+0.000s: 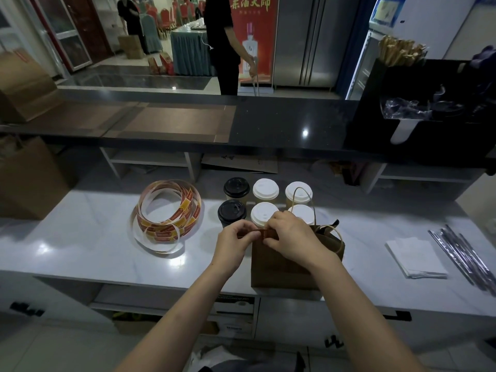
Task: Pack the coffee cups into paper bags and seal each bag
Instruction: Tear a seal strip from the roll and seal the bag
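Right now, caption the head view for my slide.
Left hand and right hand pinch a sticker atop the paper bag, six lidded cups behind.

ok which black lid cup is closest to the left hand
The front black-lidded cup, just beyond the left hand; the other black-lidded cup stands behind it.

- White marble surface [80, 237] catches bright ceiling glare.
- Black raised counter [281, 124] runs across behind it.
- Beyond: steel refrigerator [303, 41], red poster [255, 28], draped table [188, 55], red chairs [185, 6], glossy floor [134, 79].
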### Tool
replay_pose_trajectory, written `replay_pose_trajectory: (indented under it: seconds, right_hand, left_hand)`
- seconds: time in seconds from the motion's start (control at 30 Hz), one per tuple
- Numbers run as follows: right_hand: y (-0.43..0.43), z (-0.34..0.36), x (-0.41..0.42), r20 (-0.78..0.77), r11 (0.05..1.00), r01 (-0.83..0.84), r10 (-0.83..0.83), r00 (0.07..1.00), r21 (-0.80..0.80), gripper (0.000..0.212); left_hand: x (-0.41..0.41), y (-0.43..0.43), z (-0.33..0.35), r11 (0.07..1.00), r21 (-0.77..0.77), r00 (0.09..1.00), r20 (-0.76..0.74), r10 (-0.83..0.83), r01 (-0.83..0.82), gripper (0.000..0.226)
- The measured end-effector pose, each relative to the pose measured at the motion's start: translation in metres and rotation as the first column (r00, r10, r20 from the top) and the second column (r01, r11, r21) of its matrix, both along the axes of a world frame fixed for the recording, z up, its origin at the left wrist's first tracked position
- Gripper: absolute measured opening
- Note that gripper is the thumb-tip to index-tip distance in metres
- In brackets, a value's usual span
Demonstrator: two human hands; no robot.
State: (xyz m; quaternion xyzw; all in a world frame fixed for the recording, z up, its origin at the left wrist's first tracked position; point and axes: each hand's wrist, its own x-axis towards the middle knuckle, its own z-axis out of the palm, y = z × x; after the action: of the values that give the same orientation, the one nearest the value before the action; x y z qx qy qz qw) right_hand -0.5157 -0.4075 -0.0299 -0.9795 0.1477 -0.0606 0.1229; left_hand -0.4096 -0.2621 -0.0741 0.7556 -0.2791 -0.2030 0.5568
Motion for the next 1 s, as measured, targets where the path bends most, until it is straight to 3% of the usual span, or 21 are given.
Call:
replay_pose_trajectory:
  seconds: [0.13, 0.27, 0.63, 1.0]
  right_hand:
    - [0.001, -0.001, -0.003, 0.064, 0.998, -0.011, 0.007, 0.998, 0.069, 0.024]
    - [0.001, 0.000, -0.008, 0.239, 0.977, -0.003, -0.050, 0.970, 0.213, 0.010]
    - [0.031, 0.024, 0.008, 0.434, 0.962, 0.066, -0.180, 0.883, 0.266, 0.005]
    - [0.072, 0.025, 0.084, 0.405, 0.952, 0.020, -0.148, 0.903, 0.304, 0.005]
  left_hand:
    - [0.004, 0.004, 0.002, 0.999, -0.010, 0.999, -0.022, -0.040, 0.040, 0.005]
    - [0.007, 0.005, 0.007, 0.997, -0.008, 0.997, -0.031, -0.076, 0.076, 0.009]
    - [0.030, 0.020, 0.021, 0.991, 0.011, 0.989, 0.056, -0.137, 0.136, 0.011]
    - [0.117, 0.090, 0.007, 0.986, 0.159, 0.989, 0.149, 0.024, -0.048, 0.010]
